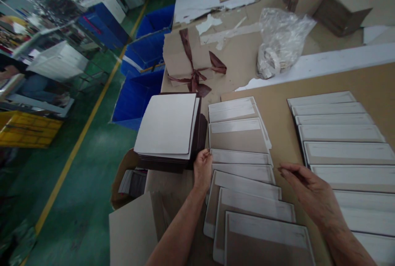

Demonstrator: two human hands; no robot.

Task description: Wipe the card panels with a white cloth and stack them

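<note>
Brown-covered worktable (279, 124), two overlapping rows of panels (237, 136), stacked boards (166, 124), clear plastic bag (280, 42), ribbon-tied cardboard (175, 54)

The nearest board (268, 243) is cut off below, the yellow crate (33, 132) at left.

Panels (240, 157) white-and-tan; bins (135, 99) blue; floor (92, 167) green, line (88, 128) yellow.

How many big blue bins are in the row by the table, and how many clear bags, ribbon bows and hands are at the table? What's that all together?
Big blue bins: 3
Clear bags: 1
Ribbon bows: 1
Hands: 2
Total: 7
</note>
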